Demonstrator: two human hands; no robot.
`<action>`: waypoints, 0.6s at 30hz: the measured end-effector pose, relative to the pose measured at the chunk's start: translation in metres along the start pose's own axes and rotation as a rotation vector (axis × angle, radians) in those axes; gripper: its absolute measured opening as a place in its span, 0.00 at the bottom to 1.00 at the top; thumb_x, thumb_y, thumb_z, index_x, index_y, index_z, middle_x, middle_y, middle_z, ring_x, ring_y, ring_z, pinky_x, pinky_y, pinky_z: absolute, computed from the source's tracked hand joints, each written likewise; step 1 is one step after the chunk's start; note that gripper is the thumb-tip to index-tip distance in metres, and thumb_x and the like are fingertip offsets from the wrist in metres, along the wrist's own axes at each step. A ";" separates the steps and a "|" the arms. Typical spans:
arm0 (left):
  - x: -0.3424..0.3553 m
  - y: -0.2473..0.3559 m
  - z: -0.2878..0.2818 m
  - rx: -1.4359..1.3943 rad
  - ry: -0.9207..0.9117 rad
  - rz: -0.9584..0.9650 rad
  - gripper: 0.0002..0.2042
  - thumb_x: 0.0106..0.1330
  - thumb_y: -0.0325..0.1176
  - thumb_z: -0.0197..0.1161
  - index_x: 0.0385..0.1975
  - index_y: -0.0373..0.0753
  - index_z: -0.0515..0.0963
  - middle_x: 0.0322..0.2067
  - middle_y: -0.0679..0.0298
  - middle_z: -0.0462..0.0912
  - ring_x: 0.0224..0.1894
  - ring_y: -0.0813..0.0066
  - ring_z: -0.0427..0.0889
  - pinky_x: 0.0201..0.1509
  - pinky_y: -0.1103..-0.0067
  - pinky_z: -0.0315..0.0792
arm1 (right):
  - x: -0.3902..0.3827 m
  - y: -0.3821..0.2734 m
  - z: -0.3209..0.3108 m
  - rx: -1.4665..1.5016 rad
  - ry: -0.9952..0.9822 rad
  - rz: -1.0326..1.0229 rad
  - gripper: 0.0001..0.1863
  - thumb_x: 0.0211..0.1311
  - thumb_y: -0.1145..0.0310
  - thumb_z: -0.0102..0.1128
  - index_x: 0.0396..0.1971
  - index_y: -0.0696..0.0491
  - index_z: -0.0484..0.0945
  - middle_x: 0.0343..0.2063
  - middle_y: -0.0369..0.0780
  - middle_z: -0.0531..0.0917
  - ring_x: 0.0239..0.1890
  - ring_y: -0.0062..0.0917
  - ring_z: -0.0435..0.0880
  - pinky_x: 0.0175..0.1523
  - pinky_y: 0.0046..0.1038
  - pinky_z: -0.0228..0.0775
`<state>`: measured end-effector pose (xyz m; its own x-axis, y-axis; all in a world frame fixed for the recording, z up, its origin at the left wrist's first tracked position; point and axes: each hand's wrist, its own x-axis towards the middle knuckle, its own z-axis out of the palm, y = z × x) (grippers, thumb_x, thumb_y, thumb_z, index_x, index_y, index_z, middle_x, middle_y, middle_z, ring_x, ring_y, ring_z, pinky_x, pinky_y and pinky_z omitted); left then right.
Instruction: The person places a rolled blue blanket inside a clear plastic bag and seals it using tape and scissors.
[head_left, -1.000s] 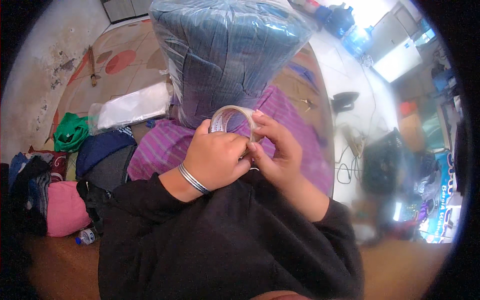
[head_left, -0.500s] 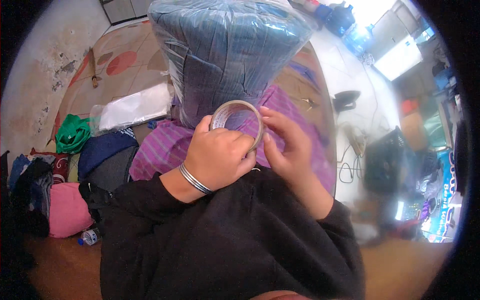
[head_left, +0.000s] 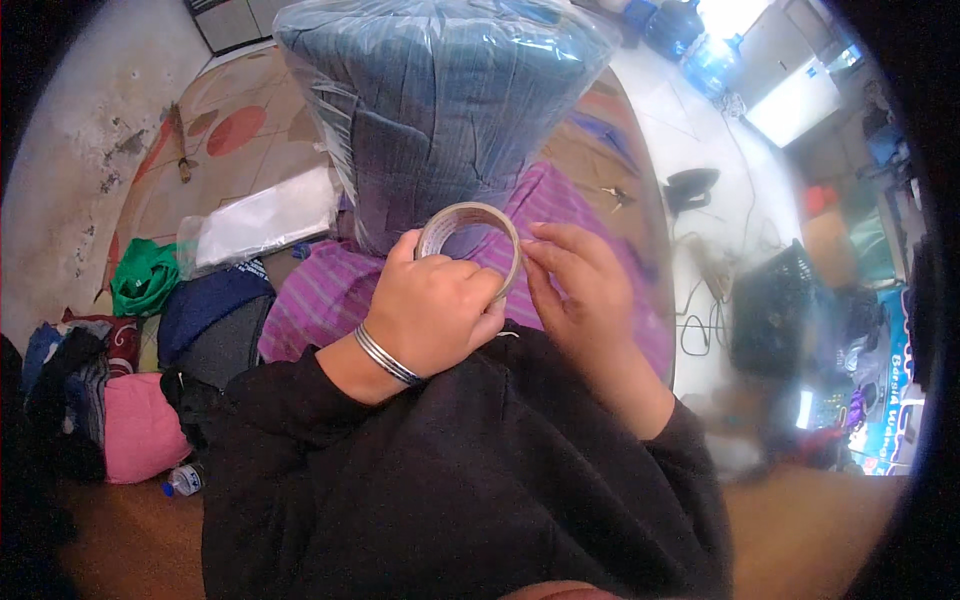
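My left hand [head_left: 428, 312] is closed around the lower side of a roll of brown packing tape [head_left: 430, 228], held upright with its open ring toward me. At the roll's right edge, my right hand [head_left: 588, 292] has thumb and fingertips drawn together in a pinch. Whether a strip of tape is between them is too small to make out. Just beyond my hands stands a tall bundle of folded blue denim [head_left: 420, 110] wrapped in clear plastic. It rests by a purple striped cloth [head_left: 320, 300].
Left lie clear plastic sheets [head_left: 265, 220], a green bag [head_left: 147, 277], a pink cloth bundle [head_left: 143, 428] and a small bottle [head_left: 185, 480]. A knife-like tool [head_left: 181, 150] is near the wall. Right are an iron [head_left: 690, 188], a dark crate [head_left: 770, 315] and blue water jugs [head_left: 712, 65].
My right thumb and fingertips have closed together at the roll's edge, where they were apart before. The left hand keeps its hold on the tape. The view has shifted slightly.
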<state>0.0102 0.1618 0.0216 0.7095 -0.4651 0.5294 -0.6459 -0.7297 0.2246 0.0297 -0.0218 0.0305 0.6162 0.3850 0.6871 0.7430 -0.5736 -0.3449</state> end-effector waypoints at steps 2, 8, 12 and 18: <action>0.000 0.000 0.000 0.001 -0.021 0.004 0.06 0.50 0.38 0.60 0.22 0.44 0.75 0.18 0.67 0.76 0.25 0.69 0.78 0.44 0.65 0.63 | 0.001 -0.001 -0.002 -0.005 -0.020 0.002 0.12 0.44 0.78 0.62 0.33 0.57 0.77 0.36 0.44 0.79 0.38 0.37 0.78 0.45 0.34 0.71; -0.001 -0.001 0.001 0.012 -0.026 -0.001 0.07 0.51 0.39 0.60 0.23 0.44 0.75 0.19 0.67 0.76 0.26 0.69 0.78 0.45 0.64 0.62 | 0.002 -0.001 -0.001 -0.058 -0.039 -0.062 0.10 0.45 0.77 0.60 0.31 0.58 0.75 0.33 0.43 0.78 0.37 0.37 0.78 0.48 0.38 0.71; -0.001 -0.001 -0.003 0.003 -0.055 -0.016 0.07 0.51 0.38 0.61 0.24 0.43 0.75 0.21 0.65 0.78 0.27 0.67 0.79 0.45 0.64 0.63 | 0.004 0.000 0.001 -0.052 -0.041 -0.089 0.10 0.45 0.76 0.60 0.31 0.57 0.74 0.32 0.42 0.77 0.36 0.37 0.77 0.50 0.40 0.70; 0.000 0.000 -0.005 -0.072 -0.005 -0.019 0.07 0.51 0.38 0.59 0.20 0.43 0.74 0.19 0.66 0.77 0.25 0.67 0.78 0.42 0.67 0.63 | 0.005 0.001 0.007 -0.062 0.002 -0.105 0.10 0.44 0.76 0.60 0.29 0.57 0.72 0.31 0.42 0.76 0.36 0.38 0.77 0.50 0.40 0.71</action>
<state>0.0091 0.1646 0.0256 0.7230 -0.4545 0.5203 -0.6509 -0.7005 0.2926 0.0354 -0.0156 0.0292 0.5350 0.4444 0.7185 0.7859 -0.5739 -0.2303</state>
